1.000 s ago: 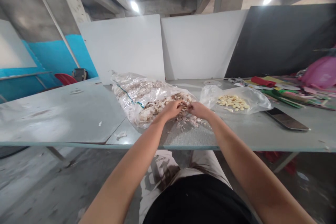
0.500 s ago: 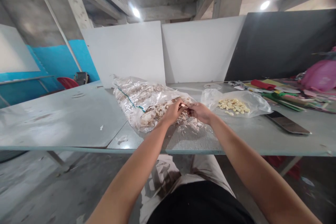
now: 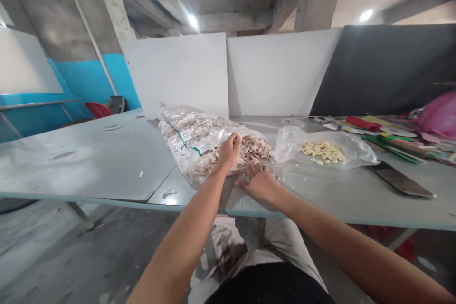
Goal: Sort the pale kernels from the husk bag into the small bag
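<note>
My left hand point(image 3: 230, 151) is closed, its fingers curled together above the heap of papery skins. Whatever it may hold is hidden. Lower and to the right, my right hand point(image 3: 261, 183) lies palm down with its fingers spread, against the near edge of the skins. The dry, pale brown garlic skins point(image 3: 254, 149) spill from a large clear plastic bag point(image 3: 185, 118) with a green strip along it. On a second clear plastic bag point(image 3: 356, 149), to the right, sits a small pile of pale yellow peeled garlic cloves point(image 3: 324, 152).
A dark phone point(image 3: 401, 178) lies right of the cloves. Coloured paper or foam sheets point(image 3: 399, 140) and a pink bag point(image 3: 438, 116) are at the far right. White panels point(image 3: 281, 73) and a dark panel point(image 3: 384, 71) stand along the table's point(image 3: 89, 164) back.
My hands were together over the skins, pinching a small pale piece. They have parted: the right has come down and nearer to me with fingers spread. The view has shifted slightly.
</note>
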A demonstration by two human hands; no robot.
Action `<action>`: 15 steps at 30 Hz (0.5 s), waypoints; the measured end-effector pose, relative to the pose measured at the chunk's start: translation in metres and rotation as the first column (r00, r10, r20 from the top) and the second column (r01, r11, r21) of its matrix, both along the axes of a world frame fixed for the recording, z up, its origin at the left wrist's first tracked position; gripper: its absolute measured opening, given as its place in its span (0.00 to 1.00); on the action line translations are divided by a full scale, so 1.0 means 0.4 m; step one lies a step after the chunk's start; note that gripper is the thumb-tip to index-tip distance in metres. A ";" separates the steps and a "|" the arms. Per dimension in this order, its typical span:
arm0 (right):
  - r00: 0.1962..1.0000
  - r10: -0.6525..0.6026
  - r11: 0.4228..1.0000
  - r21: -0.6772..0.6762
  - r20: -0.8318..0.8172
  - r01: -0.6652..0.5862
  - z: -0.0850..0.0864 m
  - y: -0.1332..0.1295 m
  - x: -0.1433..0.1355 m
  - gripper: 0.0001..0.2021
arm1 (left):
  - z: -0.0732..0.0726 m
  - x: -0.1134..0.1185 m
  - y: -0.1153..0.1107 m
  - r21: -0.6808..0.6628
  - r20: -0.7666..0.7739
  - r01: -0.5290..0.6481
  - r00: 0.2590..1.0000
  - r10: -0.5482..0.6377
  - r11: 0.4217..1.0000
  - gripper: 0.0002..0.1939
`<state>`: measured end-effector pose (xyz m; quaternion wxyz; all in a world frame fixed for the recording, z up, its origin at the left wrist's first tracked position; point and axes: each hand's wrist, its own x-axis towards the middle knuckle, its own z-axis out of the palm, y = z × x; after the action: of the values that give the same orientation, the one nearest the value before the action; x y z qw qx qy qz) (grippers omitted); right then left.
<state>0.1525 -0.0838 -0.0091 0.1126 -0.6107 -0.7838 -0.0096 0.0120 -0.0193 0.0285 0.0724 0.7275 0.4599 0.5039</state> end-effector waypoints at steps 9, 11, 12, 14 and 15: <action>0.954 0.200 0.975 0.052 0.224 -0.217 0.024 0.085 0.023 0.18 | -0.002 0.000 0.001 0.023 0.027 0.013 1.000 -0.014 1.000 0.15; 0.942 0.244 0.968 -0.007 0.232 -0.249 0.028 0.109 0.037 0.18 | -0.001 0.000 0.002 0.027 0.030 0.017 0.999 -0.018 0.999 0.14; 0.938 0.263 0.964 -0.028 0.224 -0.264 0.032 0.120 0.043 0.18 | -0.001 0.000 0.002 0.027 0.029 0.017 0.999 -0.017 1.000 0.14; 0.945 0.262 0.965 -0.051 0.196 -0.257 0.046 0.148 0.049 0.19 | 0.001 -0.001 0.002 0.023 0.026 0.009 1.000 -0.009 1.000 0.15; 0.956 0.229 0.974 -0.048 0.181 -0.224 0.057 0.164 0.050 0.20 | 0.002 -0.001 0.003 0.022 0.023 0.001 1.000 -0.002 1.000 0.15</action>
<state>0.1724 -0.0181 0.0139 0.0312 -0.5150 -0.8556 -0.0431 0.0116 -0.0183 0.0292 0.0701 0.7227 0.4531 0.5171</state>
